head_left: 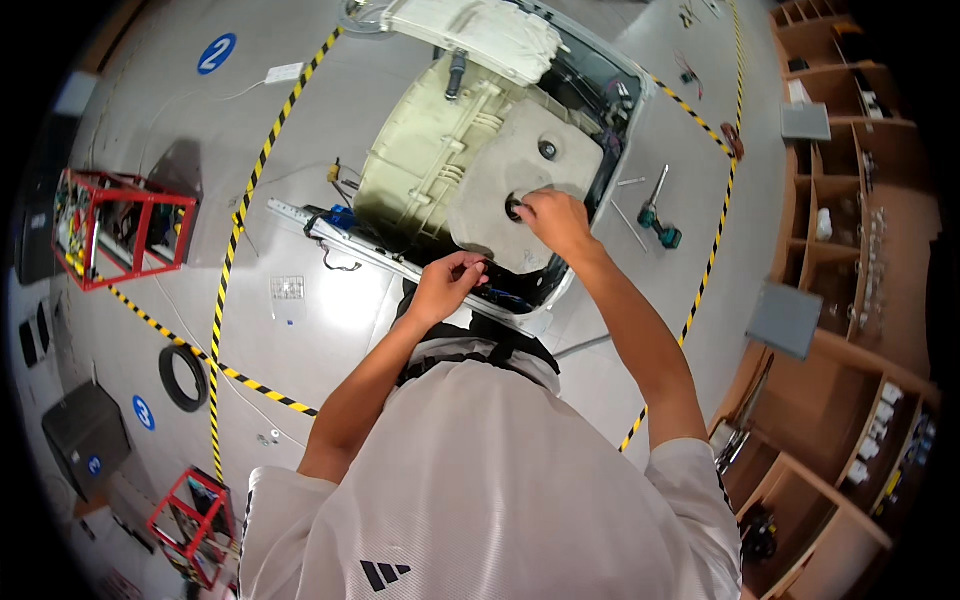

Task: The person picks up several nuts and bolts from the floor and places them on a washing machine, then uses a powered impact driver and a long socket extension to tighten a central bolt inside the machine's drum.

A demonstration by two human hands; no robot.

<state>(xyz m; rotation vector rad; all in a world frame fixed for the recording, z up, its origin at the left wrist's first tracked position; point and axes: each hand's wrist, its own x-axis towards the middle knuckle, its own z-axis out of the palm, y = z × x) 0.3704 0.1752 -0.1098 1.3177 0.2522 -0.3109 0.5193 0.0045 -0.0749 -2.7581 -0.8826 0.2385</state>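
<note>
An open white appliance cabinet (632,120) holds a cream plastic drum housing (405,160), a white top part (470,30) and a grey slab (500,160) with two round holes. My right hand (548,215) reaches onto the slab, its fingers closed at the lower dark hole (514,206); what they grip is hidden. My left hand (448,283) is at the slab's lower left edge, fingers pinched together on something too small to make out, beside the cabinet's dark interior (515,285).
A cordless drill (668,236) and metal rods (628,225) lie right of the cabinet. Wooden shelving (840,260) lines the right side. Red-framed units (125,230), a black ring (183,378), a wire grid (287,288) and striped floor tape (262,160) are to the left.
</note>
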